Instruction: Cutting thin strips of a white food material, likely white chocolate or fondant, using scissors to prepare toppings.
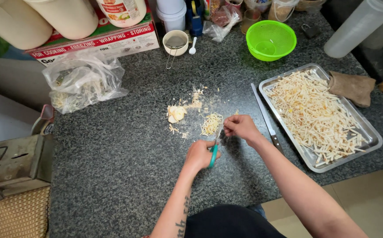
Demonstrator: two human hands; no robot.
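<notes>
Now, left to right: left hand (199, 155) grips teal-handled scissors (214, 147), fingers curled around handle; pale shreds (211, 124) piled on counter (112, 176) just above; right hand (241, 127) fingers pinch small piece at blades. Snipping step; next cut likely needs steady feed.

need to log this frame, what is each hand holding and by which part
The left hand holds teal-handled metal scissors by the handle. The right hand pinches a small pale piece at the blades; what part it grips cannot be told.
</notes>
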